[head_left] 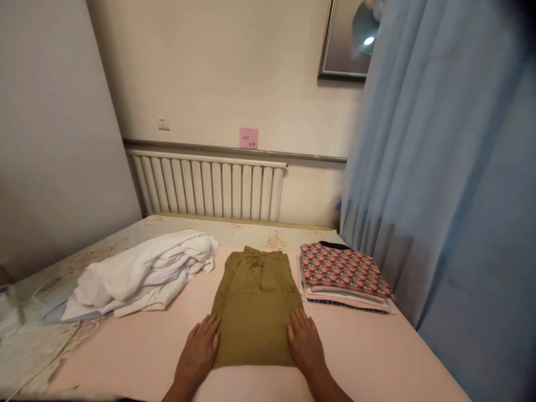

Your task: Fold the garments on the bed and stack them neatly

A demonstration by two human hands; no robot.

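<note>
An olive-brown garment, folded into a rough rectangle, lies on the pink cloth in front of me. Its gathered, collar-like end points away toward the wall. My left hand rests flat at the garment's lower left edge, fingers stretched forward. On the opposite edge, my right hand lies flat too, its fingertips on the fabric. Neither hand grips anything.
White crumpled cloth is heaped on the left. To the right sits a stack of folded clothes with a red patterned piece on top. A blue curtain hangs along the right side; a radiator stands behind the bed.
</note>
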